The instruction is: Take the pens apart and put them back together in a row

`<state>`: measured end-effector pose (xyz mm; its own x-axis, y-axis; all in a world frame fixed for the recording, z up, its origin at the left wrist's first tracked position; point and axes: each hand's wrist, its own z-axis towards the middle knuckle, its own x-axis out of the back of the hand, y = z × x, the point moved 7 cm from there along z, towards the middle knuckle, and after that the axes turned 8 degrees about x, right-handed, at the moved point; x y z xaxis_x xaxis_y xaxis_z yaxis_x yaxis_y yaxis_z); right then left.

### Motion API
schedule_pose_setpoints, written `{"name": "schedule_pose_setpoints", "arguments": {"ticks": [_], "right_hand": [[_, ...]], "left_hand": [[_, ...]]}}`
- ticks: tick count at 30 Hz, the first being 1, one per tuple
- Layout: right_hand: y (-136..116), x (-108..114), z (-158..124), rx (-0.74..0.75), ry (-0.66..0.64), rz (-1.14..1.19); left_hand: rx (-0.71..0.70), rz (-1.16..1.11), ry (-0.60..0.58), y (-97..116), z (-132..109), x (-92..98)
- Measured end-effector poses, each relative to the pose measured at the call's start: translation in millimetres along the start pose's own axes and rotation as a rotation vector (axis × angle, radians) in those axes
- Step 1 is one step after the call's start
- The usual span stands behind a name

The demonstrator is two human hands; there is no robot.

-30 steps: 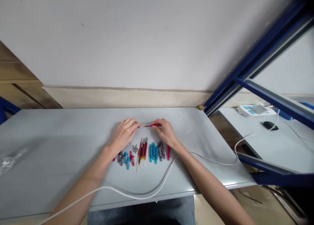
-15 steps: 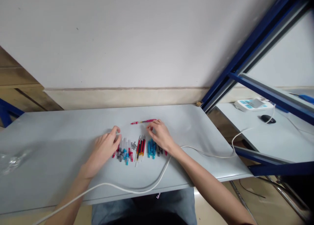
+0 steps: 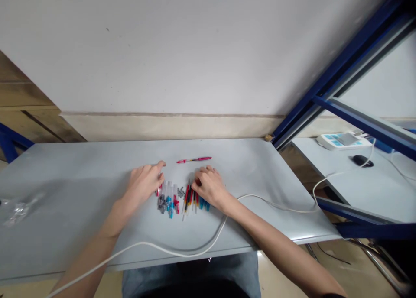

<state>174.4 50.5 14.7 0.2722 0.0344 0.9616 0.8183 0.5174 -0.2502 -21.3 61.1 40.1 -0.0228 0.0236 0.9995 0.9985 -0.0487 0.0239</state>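
On the grey table lie pen parts in groups. My left hand [image 3: 145,182] hovers or rests left of the clear pen barrels with grey, blue and pink ends [image 3: 168,201], thumb and index finger apart, holding nothing visible. My right hand [image 3: 209,186] has curled fingers at the upper ends of the pen refills [image 3: 188,197], which are red and black with yellowish parts. Whatever lies between its fingertips is hidden. Blue translucent pen parts [image 3: 204,204] are partly covered by this hand. Small grey pieces [image 3: 181,192] sit between barrels and refills. Behind them lies a pink pen [image 3: 194,160].
A white cable [image 3: 182,254] crosses the table's front and runs right. Crumpled clear plastic [image 3: 17,211] lies at the left. Beyond the blue frame [image 3: 312,90], a second table holds a black mouse [image 3: 362,160] and a white device [image 3: 341,140]. The wall stands behind.
My right hand has moved from above the blue pen parts, near the pink pen, to the refills. The whole pink pen now shows. My left hand stays by the barrels; the view has shifted slightly.
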Motion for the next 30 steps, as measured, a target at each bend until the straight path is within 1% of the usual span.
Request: {"name": "schedule_pose_setpoints", "arguments": {"ticks": [1,3,5,7,9,12,13,15,17,22,26,30], "right_hand": [[-1,0,1,-0.002,-0.012,-0.023],[-4,0,4,-0.003,-0.052,-0.054],[-4,2,5,-0.016,-0.094,-0.068],[-3,4,5,-0.041,-0.122,-0.064],[-2,4,4,-0.045,-0.136,-0.054],[-2,3,2,-0.016,-0.121,-0.055],[-3,3,2,-0.01,-0.107,-0.062],[-3,1,1,-0.008,-0.081,-0.084],[-4,0,1,-0.006,-0.055,-0.113],[-6,-3,2,-0.009,-0.019,-0.167],[-3,-7,5,-0.003,-0.013,-0.171],[2,1,7,0.019,0.073,-0.079]], "left_hand": [[0.002,0.013,0.002,4,6,5.8],[0.001,0.014,0.046,13,18,15.9],[-0.013,-0.018,0.116,22,27,19.5],[-0.06,-0.08,0.221,29,29,17.8],[-0.143,-0.164,0.375,34,24,15.9],[-0.287,-0.277,0.61,35,9,17.0],[-0.321,-0.31,0.667,35,5,18.3],[-0.375,-0.368,0.733,37,-2,20.6],[-0.416,-0.408,0.755,42,-5,21.2],[-0.472,-0.453,0.747,56,-5,13.4],[-0.497,-0.477,0.748,56,-5,11.4],[-0.514,-0.498,0.725,54,-5,15.4]]}}
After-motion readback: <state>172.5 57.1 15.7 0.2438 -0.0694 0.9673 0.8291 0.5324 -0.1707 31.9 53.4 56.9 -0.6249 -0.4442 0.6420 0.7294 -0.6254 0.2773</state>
